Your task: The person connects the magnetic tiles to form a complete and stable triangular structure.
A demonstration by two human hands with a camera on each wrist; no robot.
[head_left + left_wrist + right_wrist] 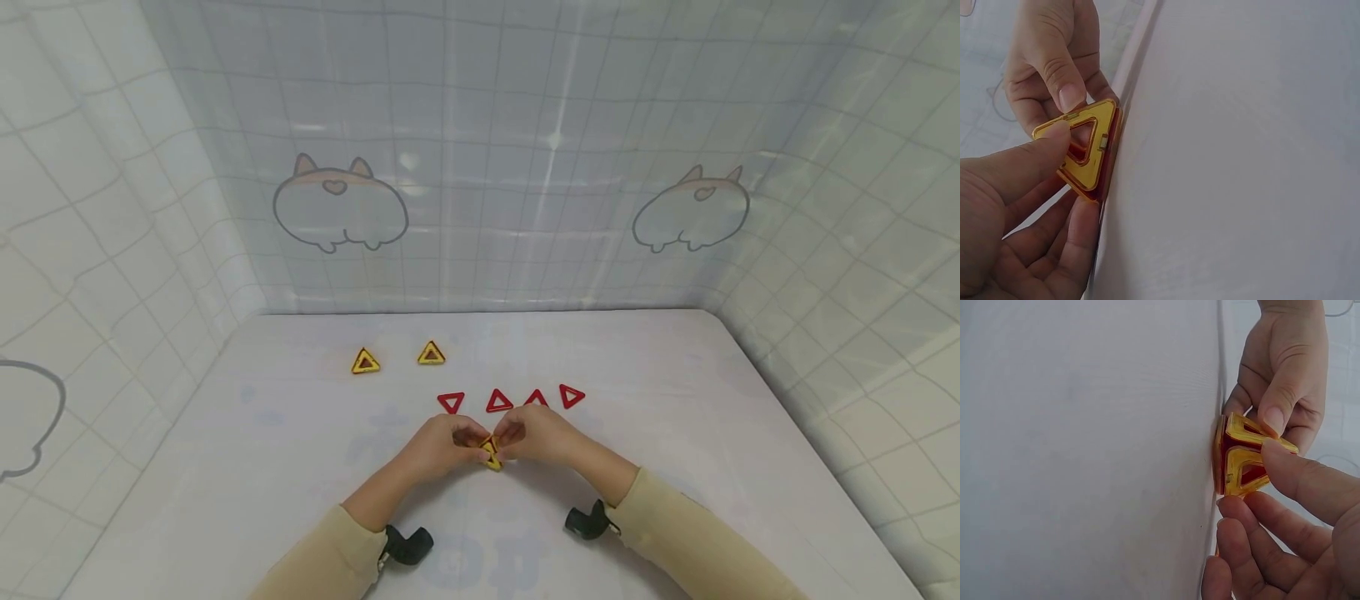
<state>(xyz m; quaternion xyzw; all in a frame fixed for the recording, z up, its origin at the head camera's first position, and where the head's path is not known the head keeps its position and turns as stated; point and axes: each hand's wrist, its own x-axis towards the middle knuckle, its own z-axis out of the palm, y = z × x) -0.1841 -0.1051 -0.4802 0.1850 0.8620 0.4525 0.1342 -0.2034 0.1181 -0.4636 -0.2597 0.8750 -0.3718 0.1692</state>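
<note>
Between both hands, close over the table, is a small pyramid of yellow see-through triangular tiles, with red showing through it. My left hand pinches it from the left, its thumb on a corner of a yellow face. From the other side my right hand pinches the same piece, thumb on a yellow face in the right wrist view. Two yellow faces meet along an edge there, and a red layer lies inside them. Fingers hide part of the piece.
Several red triangle frames lie in a row just beyond the hands, among them one on the left and one on the right. Further back left are two yellow triangular pieces with dark centres. Tiled-print walls enclose the white table.
</note>
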